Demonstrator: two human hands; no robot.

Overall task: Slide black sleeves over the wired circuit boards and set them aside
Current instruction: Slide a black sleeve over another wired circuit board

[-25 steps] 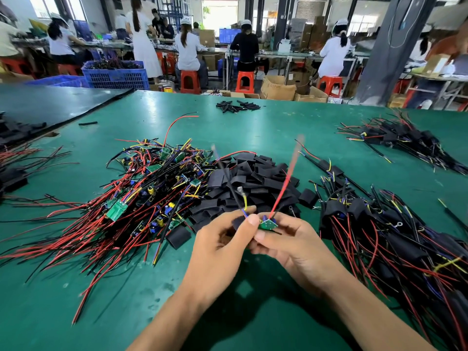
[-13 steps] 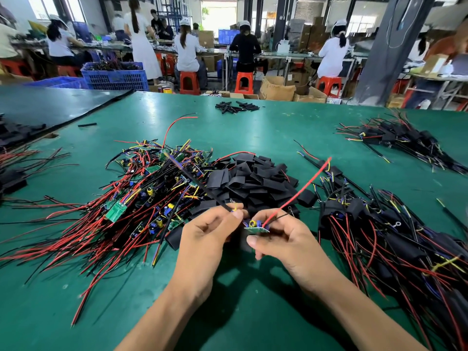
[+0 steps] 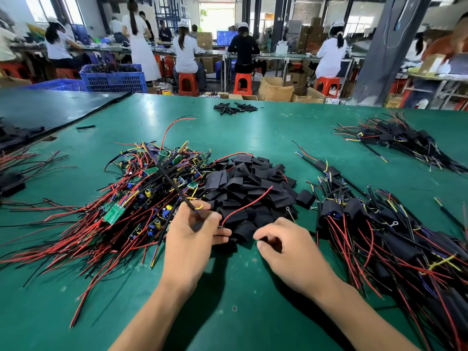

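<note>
While many bare boards (image 3: 131, 198) remain and a sleeved pile (image 3: 379, 224) lies done, the left hand (image 3: 190, 244) grips wires (image 3: 166, 174); the right hand (image 3: 286, 252) curls, hold unclear.

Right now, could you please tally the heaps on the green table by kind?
Unsleeved wired circuit boards: 1
Loose black sleeves: 2
Sleeved boards: 2
Heap cut off at the left edge, kind unclear: 1
Total: 6

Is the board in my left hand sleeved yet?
Cannot tell: the left hand hides the board; only its red wire and black wire show.
</note>
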